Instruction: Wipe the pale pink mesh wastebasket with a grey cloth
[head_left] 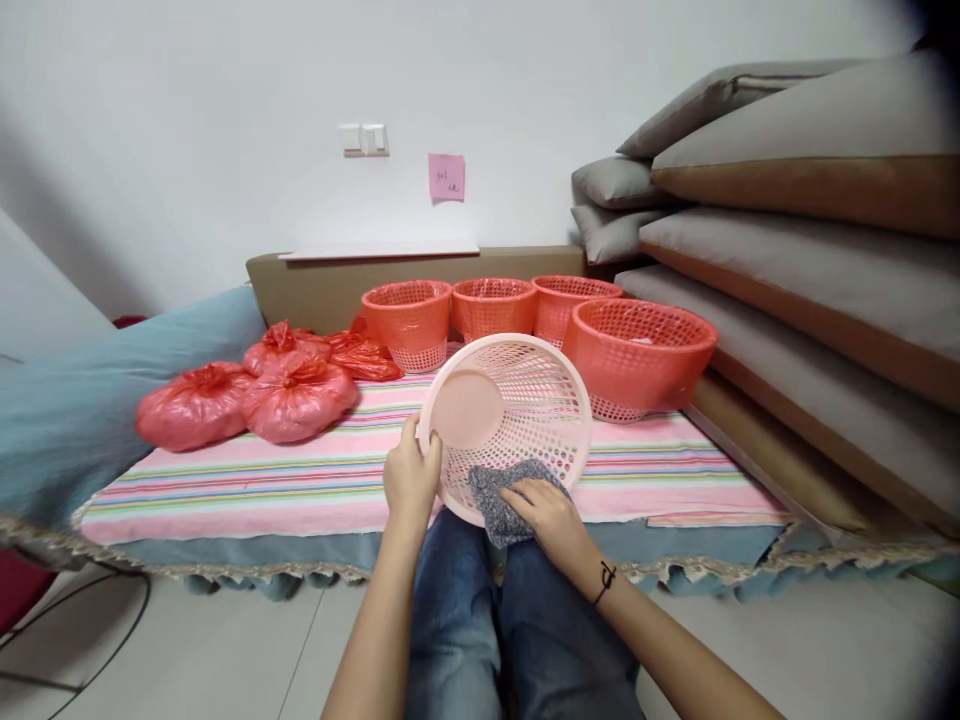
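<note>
Left hand (pixel 414 470) curled on pink basket (pixel 471 408) rim; right hand (pixel 541 508) spread flat, pressing gray cloth (pixel 501 510) on basket (red bags (pixel 300 398) near).

**Pinks and Reds Above Bright Stripes**

We see a pale pink basket (pixel 469 410) and a speckled grey cloth (pixel 491 500) by the front edge of the pink cover (pixel 300 507), which is striped in white, green, yellow, blue and red. Near its left edge we find glossy red bags (pixel 300 400); along its back edge, orange-red baskets (pixel 409 320). Past its right edge, we note grey cushions (pixel 810 260) with brown sides. Our jeans (pixel 457 610) are faded blue, our bracelet (pixel 604 580) black.
</note>
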